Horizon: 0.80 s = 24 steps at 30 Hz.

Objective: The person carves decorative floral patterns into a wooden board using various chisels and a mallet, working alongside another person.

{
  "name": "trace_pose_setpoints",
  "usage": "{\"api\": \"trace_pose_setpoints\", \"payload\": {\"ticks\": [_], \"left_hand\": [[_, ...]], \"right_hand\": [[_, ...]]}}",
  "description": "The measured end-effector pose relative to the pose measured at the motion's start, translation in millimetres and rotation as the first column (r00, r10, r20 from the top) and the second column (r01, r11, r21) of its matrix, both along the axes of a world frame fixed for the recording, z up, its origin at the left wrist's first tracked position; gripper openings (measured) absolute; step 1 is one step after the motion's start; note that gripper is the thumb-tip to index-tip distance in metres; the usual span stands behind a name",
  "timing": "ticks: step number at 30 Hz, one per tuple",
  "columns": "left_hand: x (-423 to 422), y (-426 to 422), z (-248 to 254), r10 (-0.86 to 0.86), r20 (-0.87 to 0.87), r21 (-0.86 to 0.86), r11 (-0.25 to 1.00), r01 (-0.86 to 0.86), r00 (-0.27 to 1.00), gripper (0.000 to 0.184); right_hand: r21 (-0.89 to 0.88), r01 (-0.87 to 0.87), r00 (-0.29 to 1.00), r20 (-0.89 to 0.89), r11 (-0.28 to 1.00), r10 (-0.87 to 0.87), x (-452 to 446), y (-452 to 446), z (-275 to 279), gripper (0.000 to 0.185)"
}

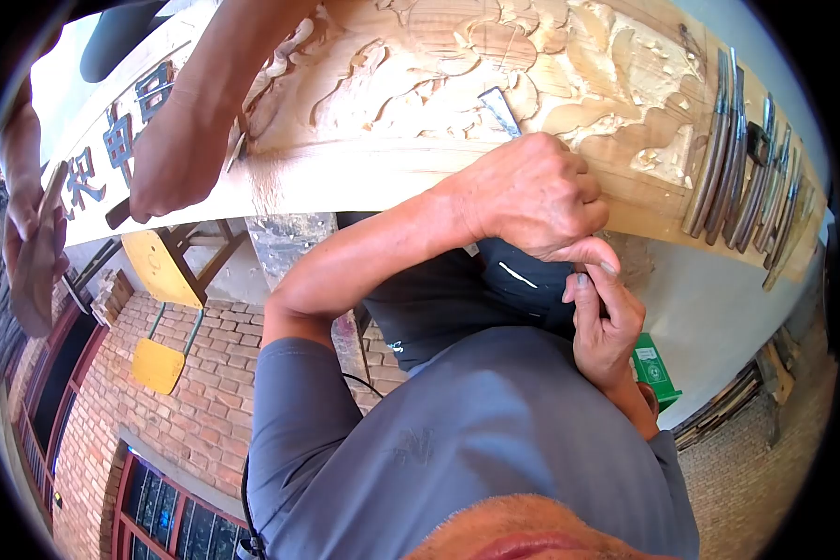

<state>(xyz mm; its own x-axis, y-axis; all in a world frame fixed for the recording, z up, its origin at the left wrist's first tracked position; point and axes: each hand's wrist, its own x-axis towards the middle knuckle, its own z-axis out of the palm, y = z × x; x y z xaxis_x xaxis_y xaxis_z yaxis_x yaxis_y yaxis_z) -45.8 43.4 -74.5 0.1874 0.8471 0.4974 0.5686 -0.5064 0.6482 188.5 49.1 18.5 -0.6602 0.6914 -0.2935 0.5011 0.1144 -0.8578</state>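
In the head view my left hand [541, 191] is a closed fist over the near edge of a carved wooden panel [411, 159]. A chisel [501, 112] shows its flat metal blade just past the far side of this fist; its handle is hidden, apparently in my grip. Below it, in front of my chest, my right hand [611, 327] has its thumb and fingers curled together, close to or touching my left thumb. Whether it pinches something small I cannot make out. Raised scroll shapes and pale wood chips cover the panel around the blade.
Several chisels and gouges [742, 159] lie side by side at the panel's right end. At left, a co-worker's hand [177, 168] grips a tool; their other hand holds a wooden mallet [35, 271]. A yellow chair [163, 271] and a green box [656, 369] stand below.
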Motion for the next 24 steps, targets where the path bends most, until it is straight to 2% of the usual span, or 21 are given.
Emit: {"api": "trace_pose_setpoints", "payload": {"ticks": [6,11,20,24], "left_hand": [[3,3,0,0.062,0.044,-0.021,0.998,-0.061,0.997,0.069],[2,2,-1,0.071,0.047,-0.041,0.997,-0.069,0.996,0.069],[4,1,-2,0.136,0.029,-0.046,0.990,-0.134,0.990,0.070],[8,2,-1,0.178,-0.046,-0.039,0.983,-0.180,0.983,0.070]], "right_hand": [[0.012,0.039,0.999,0.014,0.999,-0.039,-10,-3,-1,0.021],[-0.050,0.069,0.997,0.025,0.996,-0.068,-8,-5,-1,0.022],[-0.097,0.120,0.993,0.016,0.988,-0.119,-10,-7,-9,0.023],[-0.093,0.118,0.993,0.040,0.989,-0.115,-13,-6,-7,0.029]]}}
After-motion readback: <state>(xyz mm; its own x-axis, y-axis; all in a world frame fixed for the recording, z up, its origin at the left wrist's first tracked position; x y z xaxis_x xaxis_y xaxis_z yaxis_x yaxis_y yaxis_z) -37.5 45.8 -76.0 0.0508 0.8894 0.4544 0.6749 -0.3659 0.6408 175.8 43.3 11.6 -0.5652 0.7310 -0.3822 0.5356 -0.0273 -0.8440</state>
